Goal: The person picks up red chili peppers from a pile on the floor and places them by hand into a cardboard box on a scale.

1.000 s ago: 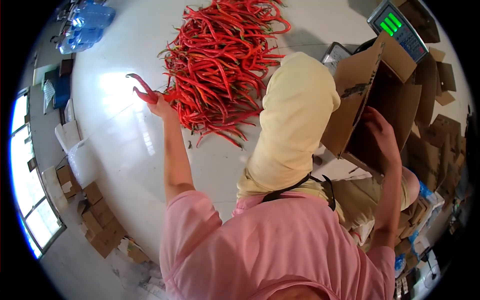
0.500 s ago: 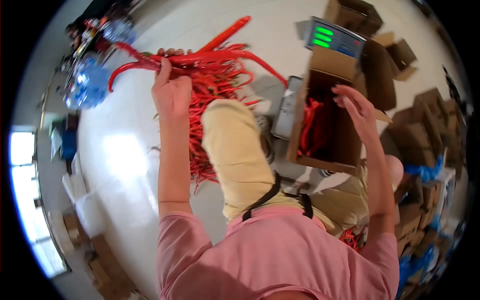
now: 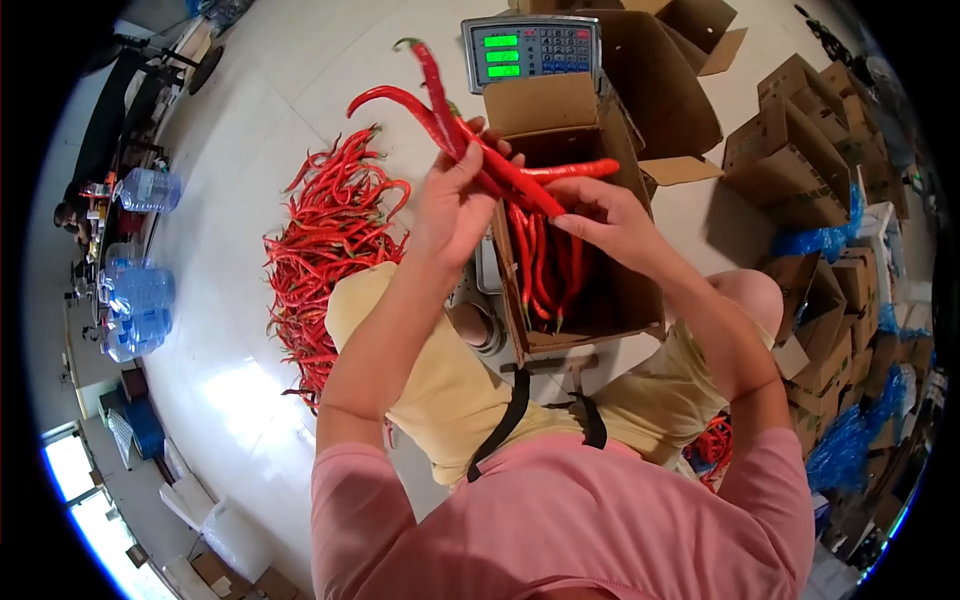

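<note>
My left hand (image 3: 455, 200) is closed around a few long red chili peppers (image 3: 432, 85), whose stem ends stick up and to the left. Thumb and fingers of my right hand (image 3: 612, 222) close on the lower right end of one of them. Both hands are over an open cardboard box (image 3: 640, 300), in which more red chili peppers (image 3: 545, 265) lie lengthwise. Part of the box's inside is hidden by my hands. On the floor to the left is a big heap of red chili peppers (image 3: 330, 250).
A scale display (image 3: 535, 52) with green digits stands behind the box. Open cartons (image 3: 650, 80) lie beyond it, and stacked boxes (image 3: 790, 150) with blue plastic (image 3: 845, 450) fill the right side. Large water bottles (image 3: 140, 295) stand far left. My knees flank the box.
My left hand has brought the chili peppers from above the heap to over the box. My right hand has moved in and taken hold of one end. The view has turned right.
</note>
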A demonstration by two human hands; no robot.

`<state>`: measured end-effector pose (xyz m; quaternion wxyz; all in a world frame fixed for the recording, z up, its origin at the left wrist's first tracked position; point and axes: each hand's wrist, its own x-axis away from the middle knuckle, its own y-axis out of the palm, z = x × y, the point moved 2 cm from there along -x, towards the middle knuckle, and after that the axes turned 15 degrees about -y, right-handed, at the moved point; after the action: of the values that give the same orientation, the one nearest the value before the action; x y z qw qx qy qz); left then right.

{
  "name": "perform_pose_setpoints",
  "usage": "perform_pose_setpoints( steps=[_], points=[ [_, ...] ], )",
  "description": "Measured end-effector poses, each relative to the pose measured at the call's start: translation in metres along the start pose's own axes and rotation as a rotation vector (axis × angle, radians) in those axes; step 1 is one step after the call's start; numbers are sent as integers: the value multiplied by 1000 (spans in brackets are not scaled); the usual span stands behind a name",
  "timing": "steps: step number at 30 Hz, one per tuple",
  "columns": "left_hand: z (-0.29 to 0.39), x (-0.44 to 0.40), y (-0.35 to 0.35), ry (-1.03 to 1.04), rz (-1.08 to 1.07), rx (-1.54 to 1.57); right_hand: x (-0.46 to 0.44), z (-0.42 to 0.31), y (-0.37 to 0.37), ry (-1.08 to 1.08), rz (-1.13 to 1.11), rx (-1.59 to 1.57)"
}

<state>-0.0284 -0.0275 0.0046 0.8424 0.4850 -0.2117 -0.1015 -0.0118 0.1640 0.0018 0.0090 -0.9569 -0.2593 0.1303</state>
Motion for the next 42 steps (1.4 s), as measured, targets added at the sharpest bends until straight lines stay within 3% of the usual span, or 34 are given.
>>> perform_pose_setpoints(
  steps=[5, 9, 12, 15, 24, 25, 28, 30, 32, 36, 42],
  points=[
    [9, -4, 13, 44, 10, -31, 5, -7, -19, 129, 110, -140],
    [21, -1, 0, 120, 172, -74, 12, -2, -31, 122, 254, -80],
    [25, -5, -10, 124, 37, -97, 18, 7, -32, 115, 283, -104],
    [24, -6, -13, 91, 38, -64, 20, 9, -34, 115, 339, -164],
    [8, -15, -12, 24, -8, -124, 28, 29, -28, 280, 297, 76],
    [2, -19, -13, 11, 6, -144, 25, 29, -26, 106, 286, 208],
    [-28, -25, -4, -45, 47, -217, 13, 15, -9, 68, 275, -128],
    [-49, -28, 6, -152, -79, -210, 8, 16, -1, -37, 229, 19],
    [-59, -29, 6, -199, -39, -274, 5, 26, 2, -130, 317, 122],
    [-49, -35, 1, -191, -4, -369, 0, 18, -15, 67, 290, -87],
    [-26, -38, -14, -108, 55, -277, 8, 11, -42, 92, 288, -325]
  ],
)
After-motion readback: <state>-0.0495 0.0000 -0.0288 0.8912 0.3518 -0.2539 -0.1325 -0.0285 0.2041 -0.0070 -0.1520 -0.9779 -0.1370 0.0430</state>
